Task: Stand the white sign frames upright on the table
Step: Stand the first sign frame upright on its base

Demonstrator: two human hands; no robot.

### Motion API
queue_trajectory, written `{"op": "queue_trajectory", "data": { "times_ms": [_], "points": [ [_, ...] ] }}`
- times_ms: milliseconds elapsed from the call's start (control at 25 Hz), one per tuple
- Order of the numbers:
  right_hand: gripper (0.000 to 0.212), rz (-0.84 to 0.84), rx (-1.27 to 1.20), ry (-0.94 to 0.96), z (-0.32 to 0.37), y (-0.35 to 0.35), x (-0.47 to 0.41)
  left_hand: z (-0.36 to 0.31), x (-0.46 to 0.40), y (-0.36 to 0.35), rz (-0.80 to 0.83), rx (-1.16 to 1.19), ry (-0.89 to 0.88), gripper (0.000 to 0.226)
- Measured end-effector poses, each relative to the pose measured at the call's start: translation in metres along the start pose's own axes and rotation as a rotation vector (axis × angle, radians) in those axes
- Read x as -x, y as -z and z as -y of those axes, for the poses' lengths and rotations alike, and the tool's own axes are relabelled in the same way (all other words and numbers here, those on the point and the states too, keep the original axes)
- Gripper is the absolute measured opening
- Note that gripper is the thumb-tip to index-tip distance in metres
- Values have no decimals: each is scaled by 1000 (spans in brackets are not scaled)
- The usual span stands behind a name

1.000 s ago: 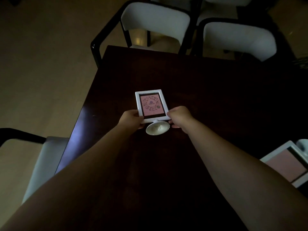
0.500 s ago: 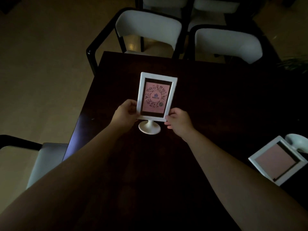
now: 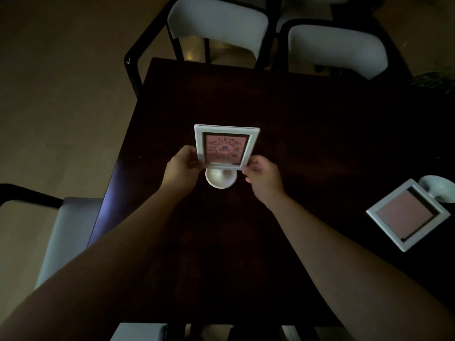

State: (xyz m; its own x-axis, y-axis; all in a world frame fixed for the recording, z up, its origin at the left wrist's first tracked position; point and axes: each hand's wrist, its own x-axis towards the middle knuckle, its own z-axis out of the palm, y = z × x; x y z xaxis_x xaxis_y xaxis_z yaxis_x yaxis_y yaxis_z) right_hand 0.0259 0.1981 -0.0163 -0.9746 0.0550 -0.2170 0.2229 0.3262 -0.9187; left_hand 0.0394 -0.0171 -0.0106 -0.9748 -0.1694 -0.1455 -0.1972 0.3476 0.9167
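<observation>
Two white sign frames are in view on the dark table, and working across from the left, the left hand comes first: its fingers are closed on the lower left edge of the centre frame, thumb on the front rim. That frame sits near the middle of the tabletop, standing on its round pedestal base, which appears to rest on the wood, though the dim light makes full contact hard to confirm. Its pink printed face is turned toward the person and its long axis runs up and down, roughly vertical with perhaps a slight backward lean. The right hand pinches the lower right corner of the same frame, so both hands grip it low, just above the stem. It looks like rigid, light plastic, smooth enough to slip; holding the side rails near the bottom seems the sound choice, since the weight likely sits in the base and the tall panel could tip if let go early. Farther right, well apart at the table's edge, the second frame lies flat, pink insert facing up, its long axis running diagonally with its base pointing to the far right.
</observation>
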Motion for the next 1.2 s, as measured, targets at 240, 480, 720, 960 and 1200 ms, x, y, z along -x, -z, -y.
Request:
{"op": "queue_trajectory", "data": {
  "times_ms": [240, 480, 720, 960, 1200],
  "points": [
    [34, -80, 70, -76, -1, 2, 19, 7, 27, 2, -11, -277, -72, 57],
    [47, 139, 650, 217, -11, -5, 58, 13, 69, -17, 183, -967, -251, 92],
    [77, 423, 959, 271, -33, -14, 64, 24, 76, -35, 330, -1093, -206, 97],
    [80, 432, 1018, 250, -45, -19, 54, 33, 71, -44, 343, -1094, -142, 96],
    [82, 414, 1014, 268, -47, -22, 44, 36, 64, -48, 331, -1078, -127, 96]
  ]
}}
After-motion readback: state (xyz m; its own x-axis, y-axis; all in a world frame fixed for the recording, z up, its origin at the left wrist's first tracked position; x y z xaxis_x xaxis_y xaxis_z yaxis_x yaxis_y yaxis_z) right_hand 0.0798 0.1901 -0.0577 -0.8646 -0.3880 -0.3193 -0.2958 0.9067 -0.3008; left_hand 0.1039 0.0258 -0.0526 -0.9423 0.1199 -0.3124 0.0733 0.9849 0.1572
